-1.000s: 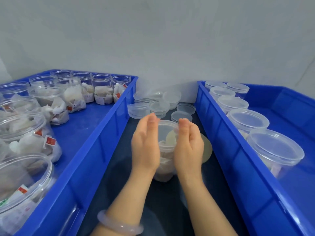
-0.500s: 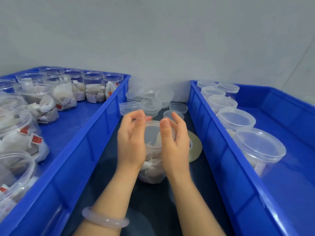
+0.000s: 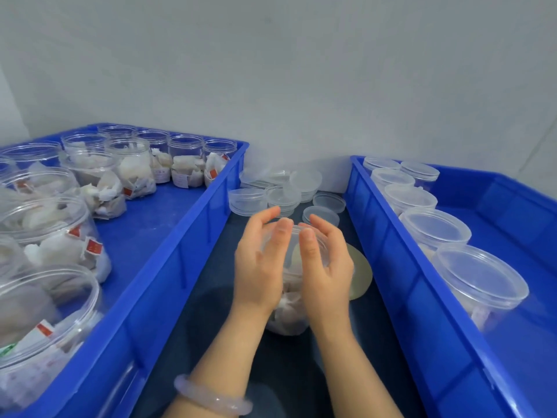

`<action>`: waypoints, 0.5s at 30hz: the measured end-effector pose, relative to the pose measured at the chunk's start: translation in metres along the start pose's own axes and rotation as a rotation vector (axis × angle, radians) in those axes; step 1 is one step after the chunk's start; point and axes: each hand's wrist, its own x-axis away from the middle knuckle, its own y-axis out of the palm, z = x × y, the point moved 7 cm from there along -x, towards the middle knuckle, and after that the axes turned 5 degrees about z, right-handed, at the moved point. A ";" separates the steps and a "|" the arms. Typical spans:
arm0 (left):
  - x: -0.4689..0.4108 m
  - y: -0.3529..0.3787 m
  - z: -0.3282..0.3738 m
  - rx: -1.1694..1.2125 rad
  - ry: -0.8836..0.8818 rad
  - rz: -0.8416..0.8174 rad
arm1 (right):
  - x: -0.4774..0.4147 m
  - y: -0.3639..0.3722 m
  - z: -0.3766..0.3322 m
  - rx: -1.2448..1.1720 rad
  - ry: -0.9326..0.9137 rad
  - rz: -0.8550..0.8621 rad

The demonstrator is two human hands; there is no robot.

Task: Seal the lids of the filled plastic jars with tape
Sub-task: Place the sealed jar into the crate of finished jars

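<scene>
A clear plastic jar (image 3: 286,322) filled with white sachets stands on the dark table strip between two blue bins, its clear lid on top. My left hand (image 3: 259,263) cups the jar's left side, fingers curved over the lid's rim. My right hand (image 3: 327,267) cups the right side in the same way, fingertips lying on the lid. A flat roll of clear tape (image 3: 361,274) lies on the table just behind my right hand, partly hidden. No tape strip can be made out on the jar.
The left blue bin (image 3: 180,236) holds several open filled jars (image 3: 129,170). Lidded jars (image 3: 479,279) stand along the near wall of the right blue bin (image 3: 391,267). Loose clear lids (image 3: 247,200) are piled at the far end of the strip by the wall.
My hands went from flat against the jar's sides to fingers curled up over its lid. The jar stays in place; the view shifted slightly.
</scene>
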 end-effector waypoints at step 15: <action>-0.073 0.065 0.137 0.199 0.160 0.058 | -0.104 -0.019 -0.142 0.049 -0.296 0.288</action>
